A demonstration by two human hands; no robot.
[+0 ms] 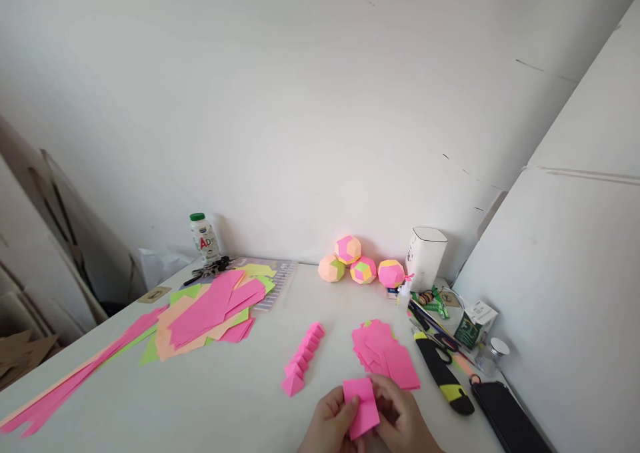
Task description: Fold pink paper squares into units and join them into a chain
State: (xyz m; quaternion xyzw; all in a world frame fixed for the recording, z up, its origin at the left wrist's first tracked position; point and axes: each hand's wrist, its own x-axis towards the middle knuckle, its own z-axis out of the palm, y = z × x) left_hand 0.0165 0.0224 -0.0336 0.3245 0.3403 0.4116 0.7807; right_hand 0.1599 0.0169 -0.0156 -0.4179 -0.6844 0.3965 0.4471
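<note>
Near the table's front edge, a small pink piece of paper point(367, 418) with a crease across it is held between both hands. My left hand point(330, 419) pinches its left side, thumb on top. My right hand point(403, 416) grips its right edge, with the fingers partly behind the paper. Just beyond the hands lies a loose stack of pink paper pieces point(385, 353), a little green showing at its back. Left of that stack, a row of folded pink paper pieces point(304, 358) stands nested in a slanting line.
Several paper balls point(363, 270) sit by the wall beside a white container point(427, 258). A utility knife point(443, 373), scissors point(443, 346) and a black phone point(507, 416) lie at right. Coloured paper sheets point(210, 313), long strips point(95, 366) and a bottle point(204, 239) are at left.
</note>
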